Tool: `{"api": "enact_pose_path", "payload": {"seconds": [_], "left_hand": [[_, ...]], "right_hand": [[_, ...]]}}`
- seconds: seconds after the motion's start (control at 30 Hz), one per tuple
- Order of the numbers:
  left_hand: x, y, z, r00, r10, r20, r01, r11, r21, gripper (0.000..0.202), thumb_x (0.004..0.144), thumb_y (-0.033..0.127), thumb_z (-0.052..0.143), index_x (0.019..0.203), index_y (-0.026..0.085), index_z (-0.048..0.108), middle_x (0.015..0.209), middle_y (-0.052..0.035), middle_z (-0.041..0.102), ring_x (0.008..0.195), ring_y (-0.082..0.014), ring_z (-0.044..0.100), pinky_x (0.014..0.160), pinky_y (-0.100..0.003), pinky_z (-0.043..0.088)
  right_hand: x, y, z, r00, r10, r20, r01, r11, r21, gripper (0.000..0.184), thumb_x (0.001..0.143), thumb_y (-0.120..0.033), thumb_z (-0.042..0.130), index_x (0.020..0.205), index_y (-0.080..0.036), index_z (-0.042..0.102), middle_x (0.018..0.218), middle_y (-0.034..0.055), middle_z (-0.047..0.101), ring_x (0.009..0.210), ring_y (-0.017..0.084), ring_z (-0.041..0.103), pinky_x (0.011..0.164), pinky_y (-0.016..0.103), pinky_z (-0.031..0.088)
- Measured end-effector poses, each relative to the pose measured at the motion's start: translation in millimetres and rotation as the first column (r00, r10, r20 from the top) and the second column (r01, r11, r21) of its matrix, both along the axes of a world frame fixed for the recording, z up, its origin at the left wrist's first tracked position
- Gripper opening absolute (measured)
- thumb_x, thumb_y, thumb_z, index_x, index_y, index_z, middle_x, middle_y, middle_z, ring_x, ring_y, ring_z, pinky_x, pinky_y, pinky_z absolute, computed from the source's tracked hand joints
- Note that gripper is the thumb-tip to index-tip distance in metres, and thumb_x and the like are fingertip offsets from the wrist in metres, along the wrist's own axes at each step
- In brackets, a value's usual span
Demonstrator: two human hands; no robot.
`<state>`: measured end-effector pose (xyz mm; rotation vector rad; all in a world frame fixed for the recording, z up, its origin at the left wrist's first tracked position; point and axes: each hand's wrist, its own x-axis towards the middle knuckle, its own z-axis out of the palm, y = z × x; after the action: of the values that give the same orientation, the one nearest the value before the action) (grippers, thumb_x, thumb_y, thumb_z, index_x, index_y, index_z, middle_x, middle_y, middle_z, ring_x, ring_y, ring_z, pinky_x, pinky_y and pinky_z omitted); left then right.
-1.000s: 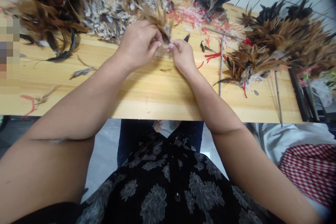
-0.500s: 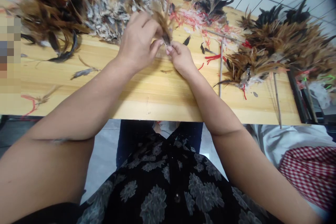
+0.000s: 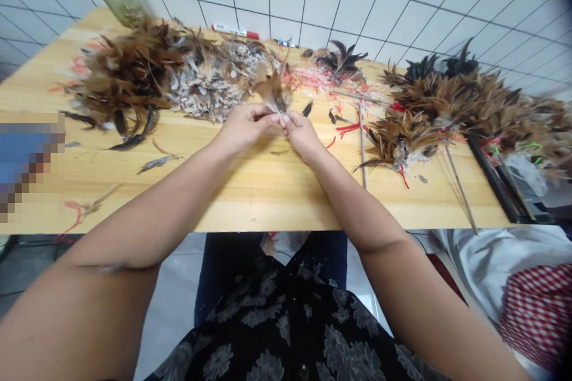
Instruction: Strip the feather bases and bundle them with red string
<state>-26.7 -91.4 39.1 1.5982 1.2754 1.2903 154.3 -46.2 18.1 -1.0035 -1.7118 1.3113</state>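
Note:
My left hand [image 3: 243, 127] and my right hand [image 3: 300, 134] meet over the middle of the wooden table [image 3: 268, 190]. Both pinch the base of a small bunch of brown feathers [image 3: 273, 90], which stands up between the fingertips. A big heap of loose brown, black and grey feathers [image 3: 170, 74] lies just behind my left hand. Red string scraps [image 3: 344, 128] are scattered to the right of my right hand.
Bundled brown and black feathers [image 3: 451, 107] lie at the right with thin sticks [image 3: 363, 143] beside them. A marker pen [image 3: 235, 31] rests at the table's far edge by the tiled wall. A red checked cloth [image 3: 536, 309] shows at the lower right.
The view has tilted up, so the tiled wall now shows. My hands stay together on the feather bunch, with the left hand's fingers now pinched lower at its base.

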Motion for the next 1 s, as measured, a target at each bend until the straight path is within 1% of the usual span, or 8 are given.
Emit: {"api": "enact_pose_path", "payload": {"seconds": [0.13,0.3,0.4,0.5,0.6,0.73,0.87,1.0], "left_hand": [[4.8,2.0,-6.0,0.946,-0.057,0.318,0.077,0.996,-0.051,0.026,0.095,0.028,0.103,0.083,0.019,0.082,0.086,-0.0055,0.082,0.082,-0.0230,0.078,0.083,-0.031,0.063],[1.6,1.2,-6.6,0.862,-0.138,0.487,0.210,0.973,-0.095,0.044,0.084,0.038,0.121,0.083,0.017,0.083,0.084,-0.0052,0.082,0.077,-0.0221,0.081,0.080,-0.031,0.069],[-1.7,2.3,-7.1,0.848,-0.161,0.505,0.252,0.961,-0.116,0.051,0.078,0.041,0.127,0.083,0.017,0.081,0.082,-0.0043,0.081,0.076,-0.0231,0.082,0.079,-0.033,0.071],[-4.7,3.5,-7.7,0.853,-0.138,0.503,0.231,0.964,-0.128,0.048,0.082,0.036,0.125,0.084,0.020,0.080,0.083,-0.0024,0.080,0.077,-0.0226,0.081,0.082,-0.035,0.071],[-7.9,3.4,-5.6,0.863,-0.163,0.478,0.247,0.962,-0.117,0.047,0.085,0.042,0.124,0.081,0.022,0.082,0.081,-0.0020,0.079,0.076,-0.0207,0.077,0.084,-0.035,0.070],[-10.8,3.5,-0.6,0.861,-0.267,0.433,0.335,0.938,-0.086,0.067,0.065,0.072,0.130,0.073,0.023,0.084,0.074,-0.0038,0.075,0.071,-0.0215,0.068,0.078,-0.038,0.069],[-9.3,6.4,0.1,0.877,-0.212,0.432,0.266,0.961,-0.069,0.076,0.052,0.077,0.131,0.073,0.024,0.081,0.074,-0.0039,0.074,0.072,-0.0218,0.066,0.078,-0.040,0.066],[-3.3,4.5,5.6,0.908,-0.132,0.398,0.185,0.978,-0.098,0.084,0.037,0.080,0.132,0.080,0.029,0.079,0.083,-0.0012,0.080,0.085,-0.0257,0.069,0.093,-0.048,0.069]], "right_hand": [[-4.9,-20.4,22.7,0.996,0.029,-0.082,-0.039,0.992,-0.123,0.047,0.125,-0.021,0.064,0.081,-0.025,0.049,0.076,-0.0066,0.044,0.074,0.012,0.038,0.071,0.023,0.035],[-5.9,-36.0,47.6,0.988,0.044,-0.149,-0.088,0.947,-0.308,0.052,0.124,-0.008,0.056,0.075,-0.024,0.049,0.064,-0.0098,0.042,0.062,0.009,0.031,0.063,0.020,0.030],[-4.9,-36.6,49.1,0.987,0.049,-0.156,-0.104,0.925,-0.366,0.049,0.121,-0.006,0.058,0.075,-0.022,0.053,0.062,-0.0097,0.044,0.059,0.008,0.030,0.058,0.019,0.025],[-3.0,-32.1,40.9,0.982,0.085,-0.167,-0.138,0.932,-0.334,0.045,0.117,-0.011,0.068,0.075,-0.021,0.057,0.063,-0.0091,0.045,0.059,0.007,0.031,0.056,0.018,0.026],[-2.0,-26.3,30.3,0.967,0.162,-0.199,-0.209,0.947,-0.245,0.049,0.114,-0.033,0.087,0.076,-0.021,0.059,0.063,-0.0095,0.044,0.059,0.007,0.030,0.056,0.018,0.027],[-4.5,-19.9,22.4,0.956,0.224,-0.190,-0.258,0.950,-0.177,0.059,0.109,-0.059,0.096,0.078,-0.020,0.064,0.061,-0.0103,0.041,0.060,0.008,0.031,0.055,0.021,0.024],[-8.8,-17.7,21.8,0.971,0.186,-0.152,-0.212,0.962,-0.173,0.061,0.111,-0.059,0.094,0.078,-0.021,0.059,0.065,-0.0092,0.043,0.064,0.008,0.033,0.058,0.022,0.027],[-11.6,-23.8,31.0,0.989,0.087,-0.116,-0.111,0.969,-0.219,0.057,0.119,-0.046,0.087,0.080,-0.023,0.052,0.072,-0.0075,0.046,0.069,0.009,0.034,0.063,0.023,0.032]]}}
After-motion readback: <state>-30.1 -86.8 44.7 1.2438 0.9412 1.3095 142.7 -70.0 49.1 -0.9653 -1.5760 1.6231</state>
